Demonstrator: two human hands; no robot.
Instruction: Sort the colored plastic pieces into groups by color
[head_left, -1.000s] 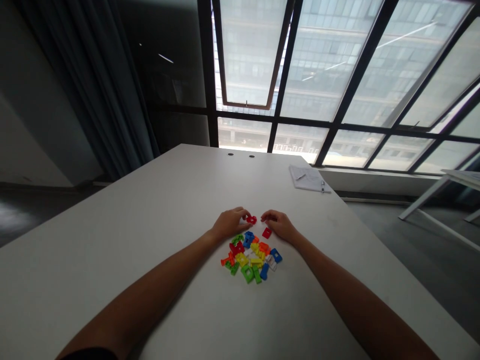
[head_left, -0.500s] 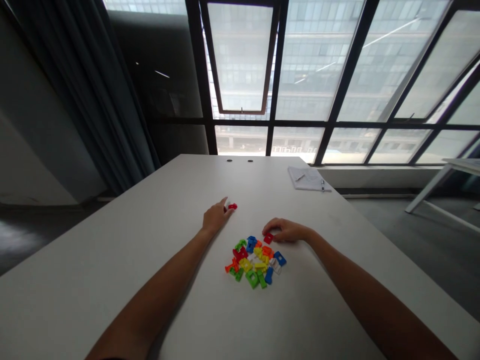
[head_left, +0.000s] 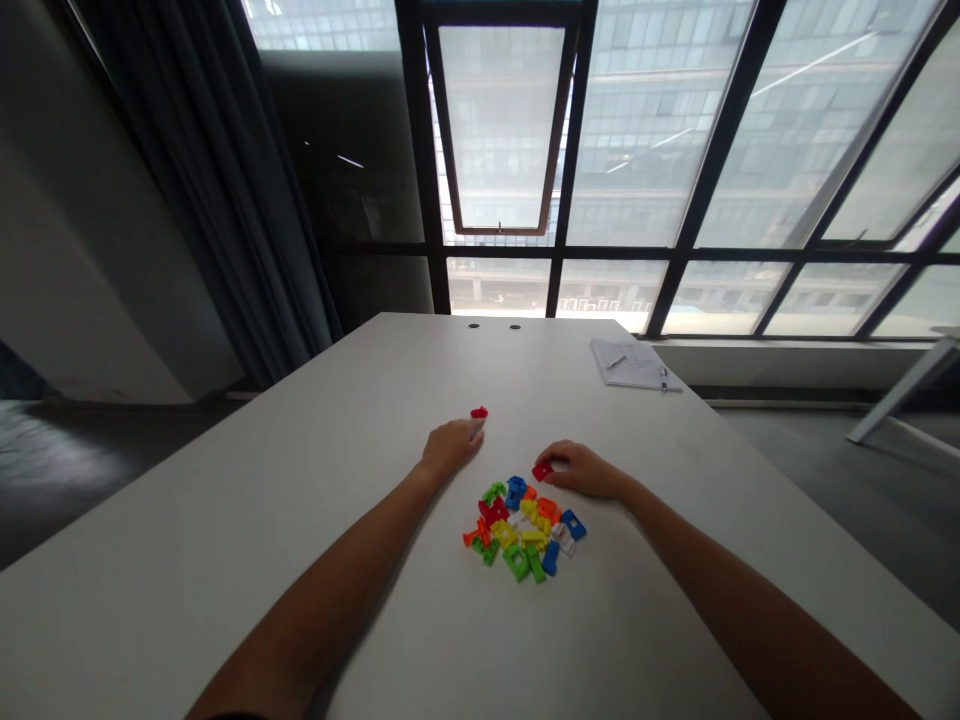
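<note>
A pile of several small plastic pieces, red, blue, green, yellow, orange and white, lies on the white table. A single red piece sits alone, farther back from the pile. My left hand rests on the table just behind it, fingers loosely curled, holding nothing. My right hand pinches another red piece at the pile's far edge.
A notepad with a pen lies at the table's far right corner. Two small round holes mark the far edge. Large windows and a dark curtain stand behind. Another white table's leg shows at right.
My left hand carried a red piece away from the pile, set it down farther back and drew away from it. My right hand took hold of the other red piece.
</note>
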